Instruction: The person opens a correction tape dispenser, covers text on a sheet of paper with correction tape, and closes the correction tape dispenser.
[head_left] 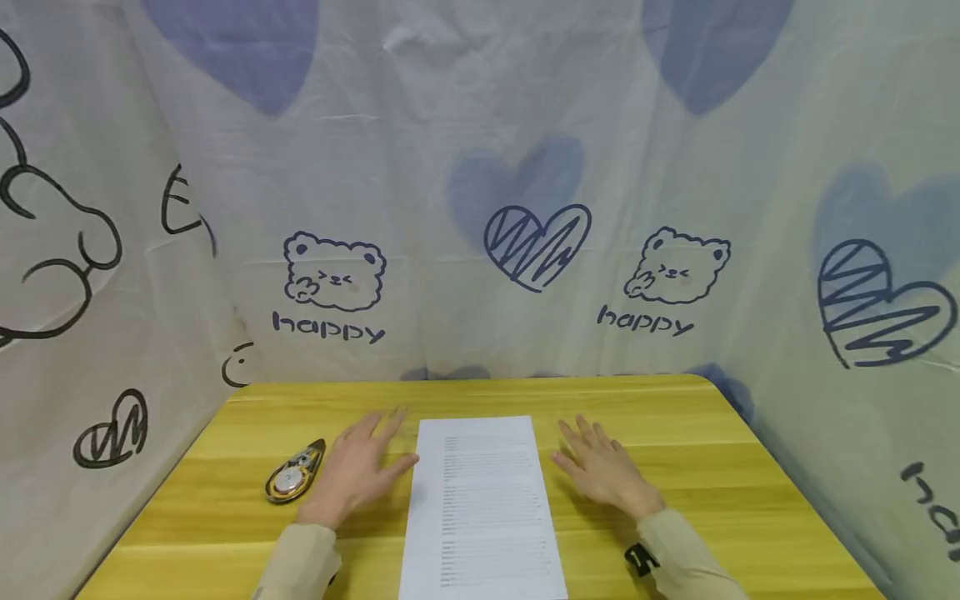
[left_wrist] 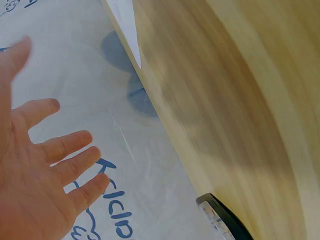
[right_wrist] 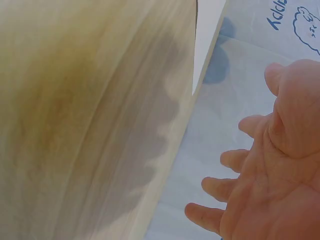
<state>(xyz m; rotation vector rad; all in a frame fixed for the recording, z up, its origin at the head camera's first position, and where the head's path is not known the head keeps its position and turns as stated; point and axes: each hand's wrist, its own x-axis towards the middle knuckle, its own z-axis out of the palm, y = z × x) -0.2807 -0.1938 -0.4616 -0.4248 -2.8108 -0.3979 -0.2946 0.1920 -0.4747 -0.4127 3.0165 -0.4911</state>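
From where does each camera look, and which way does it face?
Head: worn on the head, facing forward and down at paper, table and printed cloth; left hand, right hand and sleeves show.
Left wrist: on that wrist, facing table, cloth and a paper corner; the left hand's palm shows.
Right wrist: on that wrist, facing the same; the right hand's palm shows.
Head and left wrist share the teardrop-shaped gadget.
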